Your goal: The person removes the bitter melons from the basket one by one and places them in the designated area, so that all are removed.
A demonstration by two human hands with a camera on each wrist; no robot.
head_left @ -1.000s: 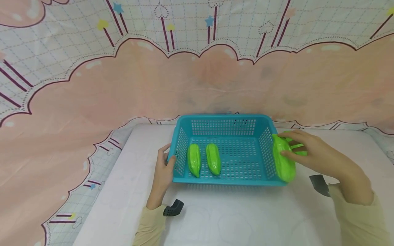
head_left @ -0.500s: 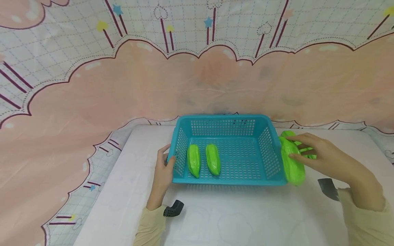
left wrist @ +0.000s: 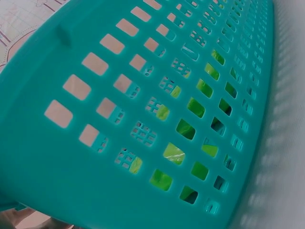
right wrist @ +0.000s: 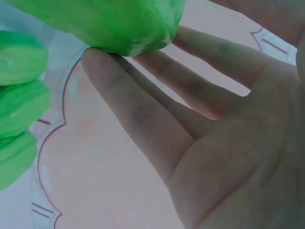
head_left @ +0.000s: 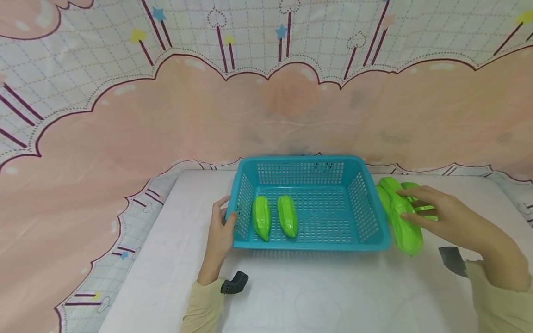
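Observation:
With the thumb at the rim and fingers outside, my left hand (head_left: 221, 231) grips the left side of a blue-green perforated plastic basket (head_left: 310, 246). Two glossy, bright green, ridged vegetables, shaped like bitter melons, lie in its left half: one green vegetable (head_left: 261, 217) by the wall, another green vegetable (head_left: 288, 216) beside it. Outside the basket's right side, my right hand (head_left: 443, 212) holds a larger green vegetable (head_left: 405, 233) between thumb and fingers. In the right wrist view, the fingers (right wrist: 138, 114) reach the held vegetable's underside.
More green vegetables (right wrist: 19, 112) sit together by the basket's right side, partly behind the held one and the right hand. The white table (head_left: 325, 286) meets a pink and white patterned cloth (head_left: 291, 115) at the back. Dark wrist pieces (head_left: 234, 282) show near both sleeves.
My right hand has moved right and slightly nearer with the green vegetable, away from the basket's right rim. More green vegetables have come into view behind it. The left hand and basket stay put.

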